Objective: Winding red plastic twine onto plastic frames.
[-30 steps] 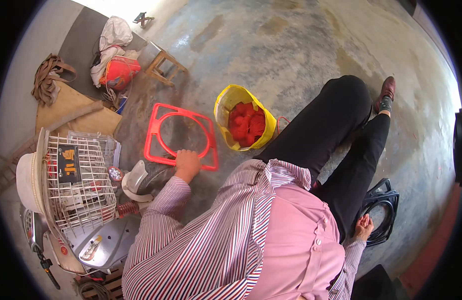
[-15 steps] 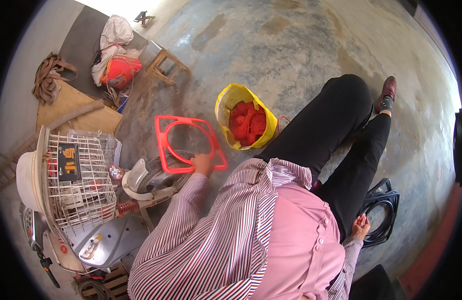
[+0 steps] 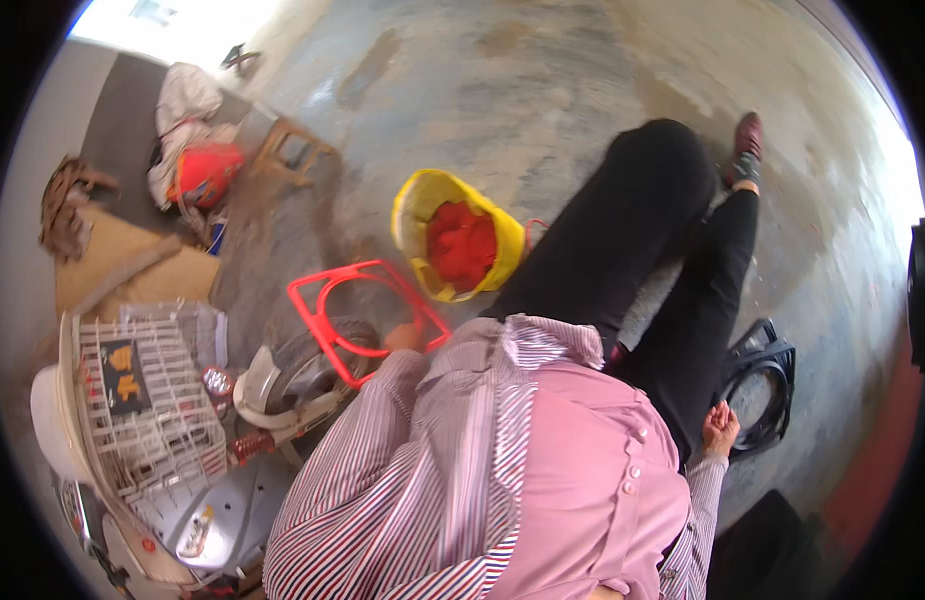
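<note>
My left hand (image 3: 403, 338) is closed on the near right side of a red plastic frame (image 3: 337, 345), square outside with a large round opening. The frame is tilted beside my lap. My right hand (image 3: 720, 430) is beside my right thigh, fingers curled, at the left edge of black plastic frames (image 3: 780, 385) with round openings. Whether it grips them or something small cannot be made out. Beyond the red frame stands an open yellow bag (image 3: 410, 215) with red bundles that look like cord or yarn (image 3: 462, 245) inside.
At left stands a scooter with a white wire basket (image 3: 152, 420) and a front wheel (image 3: 300, 372) near the red frame. A small wooden stool (image 3: 290, 152), a red bag (image 3: 207, 175) and cardboard (image 3: 132, 265) lie farther back. My legs (image 3: 642, 210) stretch ahead across concrete floor (image 3: 502, 110).
The whole view has shifted as my head turned. The red frame has tilted, its near left corner lower, still in my left hand. My right hand stays beside the black frames.
</note>
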A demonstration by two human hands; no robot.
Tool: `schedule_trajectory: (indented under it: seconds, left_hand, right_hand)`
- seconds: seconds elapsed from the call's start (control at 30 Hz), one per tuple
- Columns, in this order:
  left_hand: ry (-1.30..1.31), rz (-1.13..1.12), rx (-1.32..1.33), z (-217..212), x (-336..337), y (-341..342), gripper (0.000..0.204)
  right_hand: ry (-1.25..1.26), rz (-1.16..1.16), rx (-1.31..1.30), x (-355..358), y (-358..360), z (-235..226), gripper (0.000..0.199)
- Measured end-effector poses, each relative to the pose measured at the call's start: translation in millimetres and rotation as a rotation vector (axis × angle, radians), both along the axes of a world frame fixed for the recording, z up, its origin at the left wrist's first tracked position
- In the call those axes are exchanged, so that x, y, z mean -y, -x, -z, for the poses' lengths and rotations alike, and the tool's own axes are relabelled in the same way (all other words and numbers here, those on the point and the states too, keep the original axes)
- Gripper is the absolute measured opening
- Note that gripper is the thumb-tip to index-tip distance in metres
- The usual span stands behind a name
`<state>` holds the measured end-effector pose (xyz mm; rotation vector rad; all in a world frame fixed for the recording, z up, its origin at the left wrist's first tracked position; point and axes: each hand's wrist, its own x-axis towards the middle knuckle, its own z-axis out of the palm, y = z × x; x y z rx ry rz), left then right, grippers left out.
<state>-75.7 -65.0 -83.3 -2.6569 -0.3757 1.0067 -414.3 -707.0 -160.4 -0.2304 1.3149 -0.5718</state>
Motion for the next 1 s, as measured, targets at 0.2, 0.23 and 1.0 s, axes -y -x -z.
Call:
schedule_trajectory:
  seconds: [0.2, 0.23, 1.0]
  left_hand:
    - [0.011, 0.056, -0.072, 57, 18, -34, 0.031]
    - [0.077, 0.117, -0.074, 72, 46, -46, 0.03]
    - [1.048, 0.904, -0.093, -54, 633, -56, 0.03]
  right_hand:
    - [0.027, -0.148, 0.509, -18, -2, -14, 0.029]
    - [0.042, -0.118, 0.511, -20, 1, -12, 0.025]
    - [0.532, -0.7, -1.188, 5, 13, 39, 0.069]
